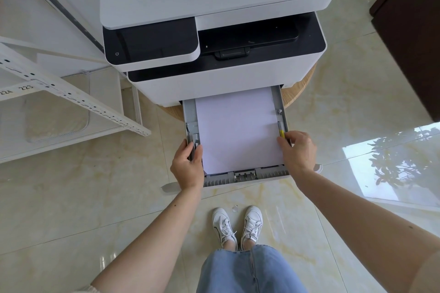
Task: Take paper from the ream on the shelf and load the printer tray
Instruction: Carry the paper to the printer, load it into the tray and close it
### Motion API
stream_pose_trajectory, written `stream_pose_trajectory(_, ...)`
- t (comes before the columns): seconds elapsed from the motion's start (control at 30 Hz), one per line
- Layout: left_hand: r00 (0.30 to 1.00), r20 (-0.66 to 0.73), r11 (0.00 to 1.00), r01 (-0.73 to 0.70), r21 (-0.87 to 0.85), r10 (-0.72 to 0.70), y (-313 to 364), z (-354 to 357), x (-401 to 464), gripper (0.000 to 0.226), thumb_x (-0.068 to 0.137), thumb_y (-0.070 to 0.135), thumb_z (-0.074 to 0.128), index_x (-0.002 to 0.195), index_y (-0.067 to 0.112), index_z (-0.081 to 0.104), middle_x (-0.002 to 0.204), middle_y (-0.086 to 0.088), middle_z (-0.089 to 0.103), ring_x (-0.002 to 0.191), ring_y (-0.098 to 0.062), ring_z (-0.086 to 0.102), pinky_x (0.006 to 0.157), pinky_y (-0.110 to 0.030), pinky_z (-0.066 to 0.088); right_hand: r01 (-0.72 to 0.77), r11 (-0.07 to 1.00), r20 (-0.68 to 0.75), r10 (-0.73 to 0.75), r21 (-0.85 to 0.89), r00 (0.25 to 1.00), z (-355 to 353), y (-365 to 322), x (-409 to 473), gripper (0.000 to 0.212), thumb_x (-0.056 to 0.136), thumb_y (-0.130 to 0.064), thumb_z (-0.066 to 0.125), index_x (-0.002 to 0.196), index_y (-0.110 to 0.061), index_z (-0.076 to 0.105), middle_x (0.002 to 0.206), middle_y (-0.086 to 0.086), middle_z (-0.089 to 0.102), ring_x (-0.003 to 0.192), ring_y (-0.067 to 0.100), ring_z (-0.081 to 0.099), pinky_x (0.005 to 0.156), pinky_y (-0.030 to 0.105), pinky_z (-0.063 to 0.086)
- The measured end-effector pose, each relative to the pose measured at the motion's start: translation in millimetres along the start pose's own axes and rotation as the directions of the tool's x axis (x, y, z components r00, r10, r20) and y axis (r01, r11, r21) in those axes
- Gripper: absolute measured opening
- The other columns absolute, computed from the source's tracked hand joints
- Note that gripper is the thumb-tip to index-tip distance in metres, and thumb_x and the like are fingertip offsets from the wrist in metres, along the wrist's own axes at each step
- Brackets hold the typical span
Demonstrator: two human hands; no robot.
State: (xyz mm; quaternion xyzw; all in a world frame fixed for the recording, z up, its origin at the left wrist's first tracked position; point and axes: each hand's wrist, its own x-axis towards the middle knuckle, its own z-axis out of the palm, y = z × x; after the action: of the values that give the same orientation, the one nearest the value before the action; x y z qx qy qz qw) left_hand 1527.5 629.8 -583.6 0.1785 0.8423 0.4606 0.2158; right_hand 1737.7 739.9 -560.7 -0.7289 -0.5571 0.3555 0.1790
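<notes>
A white and black printer stands on a round wooden stand. Its grey paper tray is pulled out toward me. A stack of white paper lies flat inside the tray. My left hand grips the tray's left side rail and guide. My right hand grips the right side rail, fingers at the yellow-tipped guide. The ream is not in view.
A white metal shelf with a perforated post stands at the left. A dark wooden cabinet is at the upper right. Glossy marble floor lies all around; my white shoes stand just in front of the tray.
</notes>
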Motion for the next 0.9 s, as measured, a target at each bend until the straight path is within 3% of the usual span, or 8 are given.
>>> stream_pose_trajectory(0.1, 1.000, -0.005, 1.000, -0.009, -0.004, 0.009, -1.6, 0.4, 0.3, 0.029, 0.085, 0.009, 0.071, 0.112, 0.000, 0.071, 0.127, -0.011, 0.066, 0.109, -0.009, 0.059, 0.083, 0.006, 0.036, -0.014, 1.000, 0.017, 0.014, -0.021, 1.000, 0.2, -1.1, 0.1, 0.017, 0.087, -0.019, 0.062, 0.096, -0.011, 0.073, 0.118, 0.005, 0.060, 0.098, 0.027, 0.056, 0.070, 0.031, 0.039)
stream_pose_trajectory(0.33, 0.999, 0.029, 1.000, 0.020, -0.011, -0.020, -1.8, -0.3, 2.4, 0.032, 0.084, 0.014, 0.073, 0.114, 0.003, 0.071, 0.126, -0.009, 0.066, 0.111, -0.011, 0.060, 0.089, -0.012, 0.041, -0.021, 0.999, 0.020, 0.022, -0.035, 1.000, -1.4, -2.7, 0.4, 0.016, 0.088, -0.019, 0.062, 0.097, -0.011, 0.073, 0.119, 0.005, 0.060, 0.090, 0.020, 0.050, 0.071, 0.031, 0.040)
stream_pose_trajectory(0.47, 0.998, 0.066, 1.000, 0.025, 0.016, -0.026, 1.1, -5.0, 2.1, 0.036, 0.082, 0.017, 0.076, 0.115, 0.004, 0.071, 0.128, -0.008, 0.065, 0.113, -0.011, 0.059, 0.098, -0.022, 0.043, 0.013, 0.998, 0.028, -0.011, -0.064, 1.000, -3.4, -4.0, -0.3, 0.017, 0.086, -0.019, 0.063, 0.097, -0.010, 0.073, 0.119, 0.008, 0.060, 0.093, 0.026, 0.055, 0.072, 0.031, 0.041)
stream_pose_trajectory(0.57, 0.988, 0.148, 0.995, -0.065, 0.079, 0.053, 5.3, -14.4, -1.0, 0.041, 0.082, 0.020, 0.077, 0.119, 0.005, 0.069, 0.131, -0.004, 0.062, 0.114, -0.005, 0.052, 0.097, -0.014, 0.037, 0.044, 0.996, 0.062, -0.039, -0.080, 0.997, -6.2, -2.9, -1.7, 0.024, 0.084, -0.025, 0.067, 0.101, -0.008, 0.070, 0.122, 0.008, 0.059, 0.101, 0.029, 0.058, 0.078, 0.031, 0.043)
stream_pose_trajectory(0.63, 0.963, 0.243, 0.977, -0.158, 0.141, 0.121, 6.4, -22.1, -2.6, 0.054, 0.080, 0.026, 0.079, 0.128, 0.006, 0.063, 0.138, 0.000, 0.055, 0.127, -0.010, 0.049, 0.099, -0.011, 0.032, 0.100, 0.989, 0.126, -0.086, -0.107, 0.988, -10.4, -0.2, -3.6, 0.038, 0.083, -0.031, 0.070, 0.112, -0.007, 0.065, 0.127, 0.007, 0.055, 0.107, 0.027, 0.057, 0.085, 0.032, 0.045)
stream_pose_trajectory(0.73, 0.889, 0.450, 0.945, -0.212, 0.250, 0.080, 5.2, -35.0, -1.0, 0.098, 0.067, 0.047, 0.083, 0.148, 0.013, 0.038, 0.159, -0.001, 0.026, 0.147, -0.013, 0.024, 0.114, -0.024, 0.024, 0.185, 0.972, 0.270, -0.141, -0.146, 0.952, -19.8, 6.4, -5.6, 0.070, 0.077, -0.044, 0.075, 0.131, -0.007, 0.052, 0.137, 0.005, 0.045, 0.116, 0.023, 0.053, 0.096, 0.032, 0.044)
stream_pose_trajectory(0.83, 0.773, 0.634, 0.869, -0.326, 0.372, 0.019, 5.6, -48.2, 2.2, 0.139, 0.047, 0.067, 0.083, 0.156, 0.025, 0.009, 0.164, 0.008, -0.007, 0.147, -0.002, 0.006, 0.115, -0.033, 0.025, 0.275, 0.929, 0.422, -0.151, -0.250, 0.894, -31.6, 10.7, -6.6, 0.101, 0.062, -0.062, 0.076, 0.142, -0.014, 0.038, 0.146, -0.001, 0.034, 0.111, 0.022, 0.057, 0.094, 0.042, 0.050)
stream_pose_trajectory(0.9, 0.711, 0.703, 0.807, -0.403, 0.432, -0.021, 5.7, -56.7, 3.1, 0.151, 0.039, 0.069, 0.084, 0.155, 0.028, -0.004, 0.162, 0.011, -0.018, 0.143, 0.003, 0.005, 0.112, -0.034, 0.030, 0.330, 0.881, 0.485, -0.138, -0.338, 0.864, -38.5, 12.3, -7.3, 0.112, 0.054, -0.066, 0.079, 0.144, -0.019, 0.031, 0.147, -0.003, 0.033, 0.115, 0.022, 0.054, 0.095, 0.043, 0.048)
